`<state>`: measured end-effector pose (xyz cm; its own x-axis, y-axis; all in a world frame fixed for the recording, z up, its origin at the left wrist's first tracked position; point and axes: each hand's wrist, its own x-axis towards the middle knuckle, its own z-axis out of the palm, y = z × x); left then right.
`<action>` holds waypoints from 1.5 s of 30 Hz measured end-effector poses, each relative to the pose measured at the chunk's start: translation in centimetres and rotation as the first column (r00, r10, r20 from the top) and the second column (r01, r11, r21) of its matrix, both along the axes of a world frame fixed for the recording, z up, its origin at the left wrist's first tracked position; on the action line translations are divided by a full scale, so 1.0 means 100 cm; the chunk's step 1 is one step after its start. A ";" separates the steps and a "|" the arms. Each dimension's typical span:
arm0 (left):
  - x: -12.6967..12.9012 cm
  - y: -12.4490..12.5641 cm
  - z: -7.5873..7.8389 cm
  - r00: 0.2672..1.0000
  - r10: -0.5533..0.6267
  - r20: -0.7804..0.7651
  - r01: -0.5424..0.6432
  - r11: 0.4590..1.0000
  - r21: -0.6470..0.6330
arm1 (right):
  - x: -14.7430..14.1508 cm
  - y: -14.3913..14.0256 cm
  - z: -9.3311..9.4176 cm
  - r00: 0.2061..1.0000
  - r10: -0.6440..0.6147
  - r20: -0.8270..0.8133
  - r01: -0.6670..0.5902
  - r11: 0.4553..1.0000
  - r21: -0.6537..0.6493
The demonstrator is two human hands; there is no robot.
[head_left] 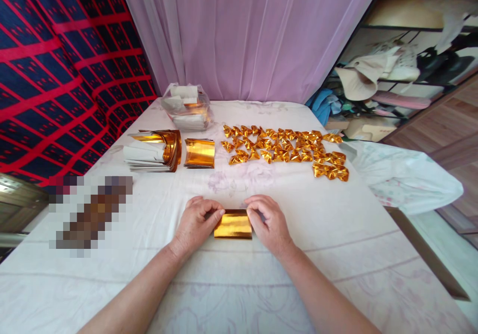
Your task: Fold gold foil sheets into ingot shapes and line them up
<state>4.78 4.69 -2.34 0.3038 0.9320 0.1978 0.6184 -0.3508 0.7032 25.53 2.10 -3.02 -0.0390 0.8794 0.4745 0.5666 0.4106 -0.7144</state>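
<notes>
A shiny gold foil paper sheet (233,225) lies close in front of me on the covered table. My left hand (197,219) pinches its far left corner between thumb and fingers. At the far right corner, my right hand (268,220) grips the same sheet in a like pinch. Beyond the hands sits a small stack of gold foil sheets (200,153). Left of that stack is a thicker, curled bundle of foil paper (153,151), its pale backs showing. Several folded gold foil pieces (276,145) stand in rows at the far right.
A clear plastic bag (186,107) with more paper stands at the table's back. A blurred-out object (95,214) lies at the left. White patterned cloth (317,274) covers the table. Behind it hangs a purple curtain (246,35); shelves with a hat (356,77) are at right.
</notes>
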 end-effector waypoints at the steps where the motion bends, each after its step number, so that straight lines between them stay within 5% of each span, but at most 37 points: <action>1: 0.000 0.000 0.000 1.000 0.003 -0.002 -0.003 1.000 -0.002 | 0.000 0.000 0.000 1.000 -0.002 0.005 0.002 1.000 0.001; 34: -0.001 0.001 0.001 0.999 -0.012 -0.032 0.010 0.999 -0.044 | 0.003 0.001 0.000 0.995 -0.015 0.098 0.014 1.000 0.002; 45: 0.001 -0.001 0.007 0.987 -0.004 -0.158 0.014 0.998 0.059 | 0.000 0.000 -0.010 0.956 -0.104 0.274 0.096 0.994 0.043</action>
